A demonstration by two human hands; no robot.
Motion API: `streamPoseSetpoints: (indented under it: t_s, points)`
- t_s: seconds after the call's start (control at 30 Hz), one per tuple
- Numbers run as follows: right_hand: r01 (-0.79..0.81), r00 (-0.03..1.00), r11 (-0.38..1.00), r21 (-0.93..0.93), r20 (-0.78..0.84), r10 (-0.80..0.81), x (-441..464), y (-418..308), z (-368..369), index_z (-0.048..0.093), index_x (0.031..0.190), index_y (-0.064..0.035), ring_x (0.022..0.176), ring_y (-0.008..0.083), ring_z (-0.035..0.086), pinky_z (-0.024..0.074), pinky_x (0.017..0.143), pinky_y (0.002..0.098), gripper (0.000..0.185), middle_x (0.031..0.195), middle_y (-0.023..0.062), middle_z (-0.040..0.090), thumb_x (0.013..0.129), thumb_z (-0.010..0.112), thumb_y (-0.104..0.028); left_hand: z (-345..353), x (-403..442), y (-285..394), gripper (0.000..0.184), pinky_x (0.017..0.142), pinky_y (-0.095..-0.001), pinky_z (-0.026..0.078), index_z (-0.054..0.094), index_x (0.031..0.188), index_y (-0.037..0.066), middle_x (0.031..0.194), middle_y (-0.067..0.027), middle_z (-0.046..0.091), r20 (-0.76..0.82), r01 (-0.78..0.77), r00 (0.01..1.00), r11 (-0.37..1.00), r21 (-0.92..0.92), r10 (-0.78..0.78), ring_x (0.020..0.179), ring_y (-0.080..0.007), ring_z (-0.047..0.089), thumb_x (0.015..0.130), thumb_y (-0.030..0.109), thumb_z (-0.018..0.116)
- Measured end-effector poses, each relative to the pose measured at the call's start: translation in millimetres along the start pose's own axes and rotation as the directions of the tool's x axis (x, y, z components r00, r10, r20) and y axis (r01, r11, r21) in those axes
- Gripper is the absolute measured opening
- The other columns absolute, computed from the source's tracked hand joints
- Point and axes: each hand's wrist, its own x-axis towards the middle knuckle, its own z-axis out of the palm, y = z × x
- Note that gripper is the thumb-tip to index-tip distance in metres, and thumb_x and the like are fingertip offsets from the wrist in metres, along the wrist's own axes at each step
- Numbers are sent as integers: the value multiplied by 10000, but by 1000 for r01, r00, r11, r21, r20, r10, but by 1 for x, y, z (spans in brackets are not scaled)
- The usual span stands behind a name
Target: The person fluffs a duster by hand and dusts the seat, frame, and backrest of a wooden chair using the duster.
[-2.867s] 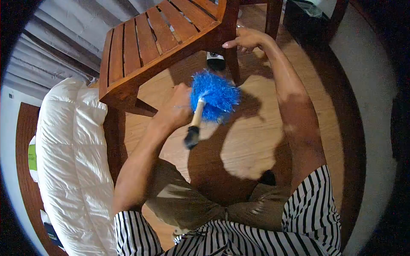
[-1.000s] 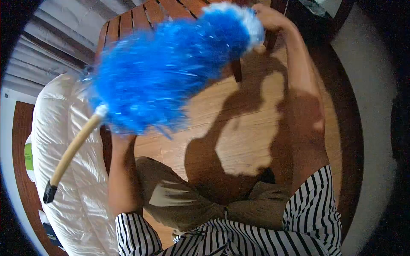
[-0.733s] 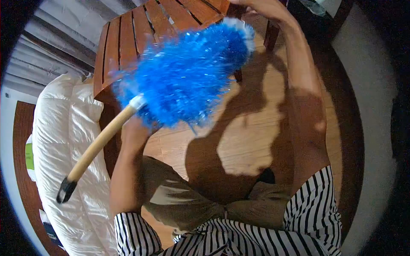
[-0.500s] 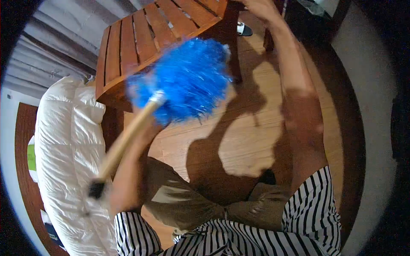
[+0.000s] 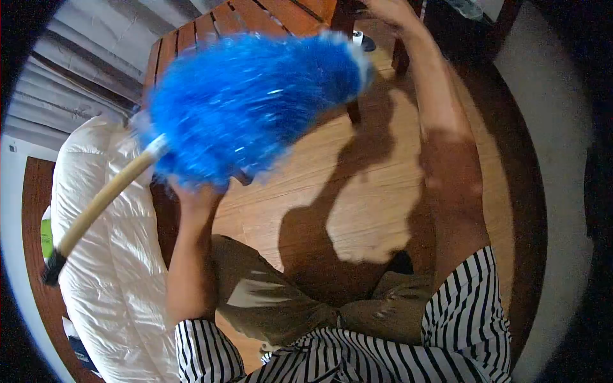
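A fluffy blue duster (image 5: 236,102) with a pale wooden handle fills the upper left of the head view. Its handle slants down to the left and ends in a black cap. Behind the fluff is my left hand (image 5: 199,190), its fingers mostly hidden; it appears closed on the duster around the fluffy part, the handle end being free. Up at the top edge, my right hand (image 5: 391,14) reaches out beside the corner of a slatted wooden table (image 5: 313,16). Its visible fingers look stretched out, partly cut off by the frame, with nothing seen in them.
A white quilt (image 5: 102,210) lies on a bed to the left, near grey curtains (image 5: 76,70). Wooden flooring (image 5: 268,217) carries strong shadows. A slipper (image 5: 367,42) lies beyond the table. A pale wall (image 5: 543,115) stands at the right.
The duster has come closer and shifted left and up, its handle swinging out to the left over the quilt. My right hand has stayed nearly where it was.
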Motion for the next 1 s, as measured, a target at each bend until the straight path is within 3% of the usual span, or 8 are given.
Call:
streamPoseSetpoints:
  t_s: [0.43,0.53,0.63,0.67,0.8,0.9,0.97,1.0]
  points:
    - [5,1000,999,33,19,-6,-7,-7,-1,220,1532,139,1415,424,426,455,1091,527,1281,1544,370,334,711,871,-597,-3,-6,-18,257,810,-457,473,612,1033,37,970,-100,636,-30,-71,997,993,93,75,923,-293,589,895,234,703]
    - [-28,999,1000,-10,-16,28,-2,-4,0,200,1537,139,1410,419,430,491,1049,529,1279,1541,368,336,711,891,-552,-10,-12,-28,277,884,-488,470,628,1097,39,1055,-141,660,-26,-80,995,899,430,101,1026,-336,589,930,256,672]
    - [-35,998,989,145,48,29,-15,-8,-4,190,1538,138,1397,421,444,524,1008,533,1275,1534,362,349,711,903,-522,8,1,0,185,797,-473,501,653,979,35,960,-132,689,-286,31,947,932,-360,-142,899,-365,638,885,189,694]
    - [-19,995,984,178,97,1,-20,-14,-11,190,1539,137,1394,424,447,531,999,534,1274,1534,360,350,712,903,-519,-4,0,-11,208,820,-489,502,662,1010,26,984,-139,698,-258,-90,959,990,110,115,928,-375,645,896,199,687]
    - [-8,999,982,190,51,-1,-4,-2,-1,193,1537,138,1367,429,476,567,944,521,1269,1516,369,365,714,902,-517,-19,-6,-7,337,892,-537,486,659,1157,22,1101,-156,705,-129,-100,961,741,664,245,1038,-384,654,933,273,667]
    - [-15,999,987,158,47,7,1,2,-2,211,1529,146,1363,423,482,584,914,498,1262,1514,379,359,711,904,-520,-15,-19,-34,429,972,-535,468,602,1244,35,1146,-130,691,-263,289,891,910,-296,-369,1047,-376,642,911,282,713]
    - [-7,1000,1000,-17,-18,7,6,10,3,255,1510,150,1316,416,529,595,890,488,1243,1479,367,410,699,908,-529,-15,-12,-32,447,969,-524,466,588,1247,24,1137,-137,679,-166,330,877,815,-476,-452,1028,-370,631,902,268,734]
    - [-6,999,995,-104,-49,1,7,12,4,277,1500,152,1292,412,553,601,879,483,1234,1462,361,435,693,909,-534,-12,-4,-19,417,927,-514,473,600,1210,6,1110,-157,673,-209,228,943,960,-164,-260,1006,-370,626,903,254,733]
